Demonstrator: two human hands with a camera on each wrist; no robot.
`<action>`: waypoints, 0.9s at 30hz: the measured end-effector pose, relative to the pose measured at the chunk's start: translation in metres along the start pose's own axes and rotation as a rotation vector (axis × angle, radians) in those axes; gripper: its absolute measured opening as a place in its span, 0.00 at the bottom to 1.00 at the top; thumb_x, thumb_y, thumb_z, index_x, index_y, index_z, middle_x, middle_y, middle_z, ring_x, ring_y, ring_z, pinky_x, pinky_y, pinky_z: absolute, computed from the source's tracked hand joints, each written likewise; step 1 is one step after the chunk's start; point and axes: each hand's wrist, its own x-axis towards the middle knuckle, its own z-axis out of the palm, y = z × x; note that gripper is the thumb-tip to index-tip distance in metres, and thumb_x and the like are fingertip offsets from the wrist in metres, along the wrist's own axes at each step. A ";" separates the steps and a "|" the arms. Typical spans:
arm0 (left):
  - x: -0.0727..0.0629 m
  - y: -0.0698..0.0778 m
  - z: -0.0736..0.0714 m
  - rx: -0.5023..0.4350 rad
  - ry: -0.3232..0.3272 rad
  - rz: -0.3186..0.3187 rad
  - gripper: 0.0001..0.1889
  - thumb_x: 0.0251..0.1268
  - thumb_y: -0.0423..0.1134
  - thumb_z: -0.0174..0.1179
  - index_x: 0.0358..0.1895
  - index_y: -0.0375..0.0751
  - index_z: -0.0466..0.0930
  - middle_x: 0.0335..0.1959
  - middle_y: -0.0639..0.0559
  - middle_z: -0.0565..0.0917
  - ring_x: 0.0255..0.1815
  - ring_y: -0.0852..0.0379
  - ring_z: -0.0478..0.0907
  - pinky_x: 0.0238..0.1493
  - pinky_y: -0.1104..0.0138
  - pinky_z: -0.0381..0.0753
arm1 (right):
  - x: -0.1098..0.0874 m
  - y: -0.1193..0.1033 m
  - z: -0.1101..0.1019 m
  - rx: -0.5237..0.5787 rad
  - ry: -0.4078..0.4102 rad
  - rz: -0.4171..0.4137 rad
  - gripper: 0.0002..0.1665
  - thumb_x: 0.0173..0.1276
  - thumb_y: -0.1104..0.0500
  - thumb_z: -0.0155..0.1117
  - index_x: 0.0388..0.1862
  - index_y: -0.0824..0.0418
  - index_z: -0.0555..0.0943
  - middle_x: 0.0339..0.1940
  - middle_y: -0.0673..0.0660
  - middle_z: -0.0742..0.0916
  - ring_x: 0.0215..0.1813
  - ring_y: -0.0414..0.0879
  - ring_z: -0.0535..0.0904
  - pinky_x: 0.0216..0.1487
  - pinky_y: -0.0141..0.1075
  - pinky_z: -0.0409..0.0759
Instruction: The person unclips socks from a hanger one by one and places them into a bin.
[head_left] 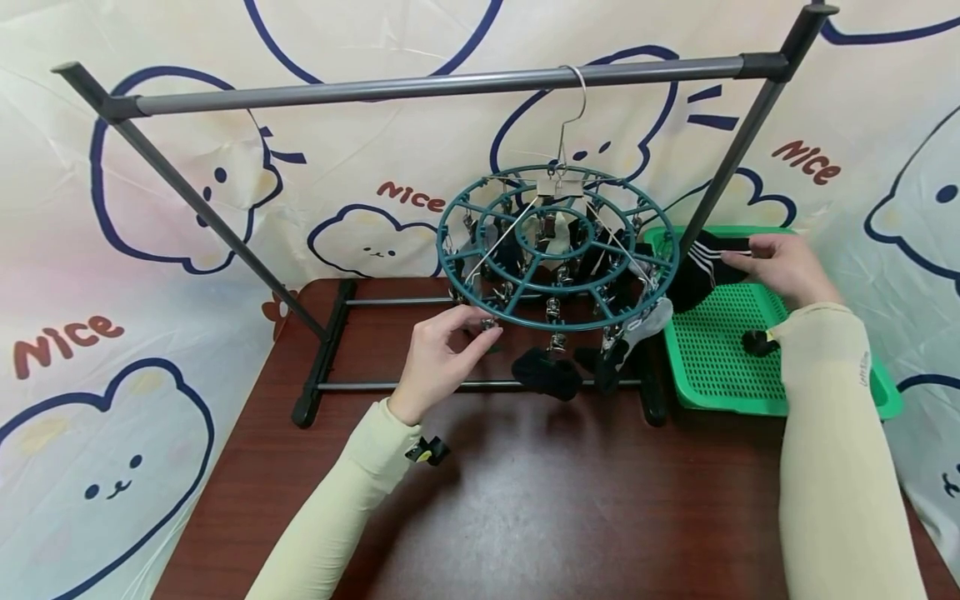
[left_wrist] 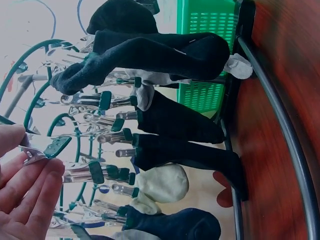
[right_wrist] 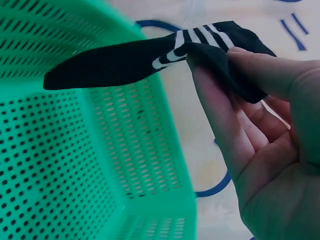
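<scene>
By thumb and fingers my right hand (head_left: 795,271) pinches a black sock (right_wrist: 110,65) with white stripes at its cuff, held over the green basket (head_left: 727,350). My left hand (head_left: 442,358) is at the near left rim of a round teal hanger (head_left: 517,319). Between its thumb and fingers is a metal clip (left_wrist: 57,146) with green tips, which holds no sock. Several socks hang from other clips, among them a dark sock (head_left: 547,375) at the front and a grey-and-black one (head_left: 647,323) beside it.
The hanger's hook (head_left: 581,92) hangs on a grey rack bar (head_left: 360,87). The rack's black feet (head_left: 322,358) stand on a dark red-brown table (head_left: 525,500). A printed cloth (head_left: 375,150) hangs behind. The basket sits by the rack's right leg.
</scene>
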 end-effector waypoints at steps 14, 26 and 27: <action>-0.001 0.000 -0.005 -0.003 0.019 0.012 0.09 0.67 0.37 0.71 0.48 0.41 0.88 0.41 0.52 0.90 0.41 0.58 0.84 0.37 0.66 0.79 | -0.003 0.041 -0.006 -0.165 -0.039 0.031 0.30 0.78 0.44 0.61 0.23 0.54 0.57 0.21 0.48 0.60 0.24 0.47 0.62 0.26 0.43 0.59; -0.002 0.001 -0.006 -0.003 0.018 -0.002 0.10 0.67 0.37 0.71 0.49 0.41 0.88 0.43 0.51 0.91 0.43 0.57 0.85 0.38 0.65 0.80 | -0.006 0.060 -0.016 -0.264 -0.114 0.077 0.38 0.77 0.52 0.60 0.69 0.83 0.67 0.46 0.79 0.81 0.41 0.65 0.85 0.42 0.55 0.80; -0.002 0.001 -0.006 -0.004 0.018 -0.003 0.10 0.67 0.37 0.71 0.49 0.41 0.88 0.43 0.51 0.91 0.43 0.57 0.85 0.39 0.65 0.81 | -0.007 0.062 -0.017 -0.262 -0.121 0.086 0.39 0.77 0.52 0.60 0.69 0.84 0.66 0.47 0.79 0.82 0.39 0.64 0.86 0.44 0.56 0.81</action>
